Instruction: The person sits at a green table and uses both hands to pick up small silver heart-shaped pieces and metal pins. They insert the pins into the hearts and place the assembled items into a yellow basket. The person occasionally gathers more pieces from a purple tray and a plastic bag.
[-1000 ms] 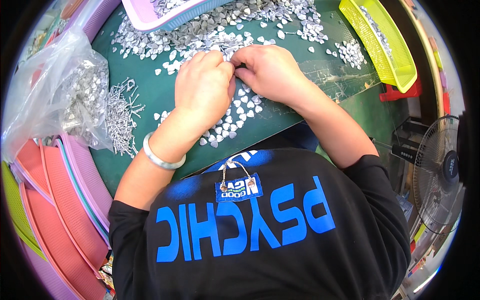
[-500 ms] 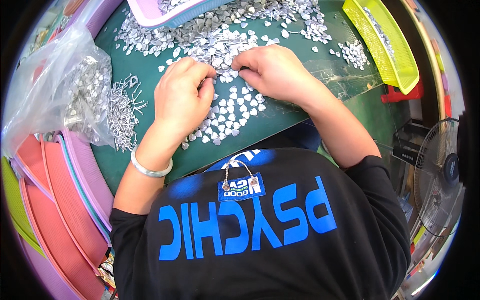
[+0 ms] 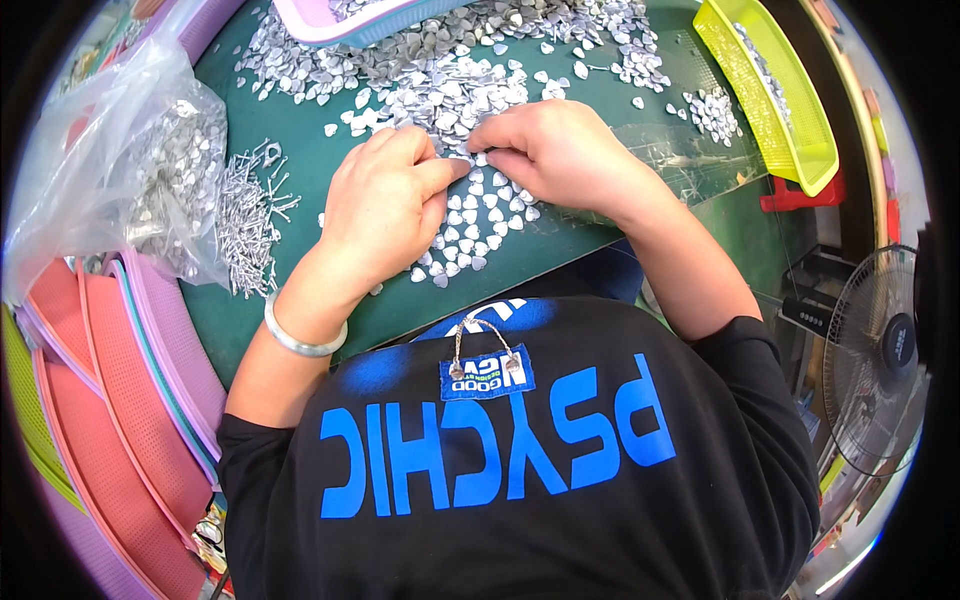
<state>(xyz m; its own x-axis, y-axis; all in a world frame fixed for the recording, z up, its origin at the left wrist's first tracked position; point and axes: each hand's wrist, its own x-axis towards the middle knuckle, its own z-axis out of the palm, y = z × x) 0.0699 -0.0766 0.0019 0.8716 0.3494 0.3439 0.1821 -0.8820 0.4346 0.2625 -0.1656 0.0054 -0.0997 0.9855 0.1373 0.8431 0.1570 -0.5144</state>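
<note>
Small silver heart-shaped metal pieces lie loose on the green table, between my hands and the near edge. A dense heap of the same hearts spreads just beyond my fingers. My left hand is closed, its index fingertip reaching toward the right hand's fingertips. My right hand is also closed, thumb and index finger bent together over the heap's near edge. Fingers cover whatever either pinch holds; silver hearts show right beside both fingertips.
At left, a clear plastic bag of hearts stands by a pile of thin metal pins. A pink-and-blue basket sits at the back, a yellow-green basket at right. Stacked baskets fill the lower left; a fan stands right.
My left hand has moved right, its index finger now stretched toward the right hand's fingertips. My right hand stays nearly in place. The whole view has shifted slightly.
</note>
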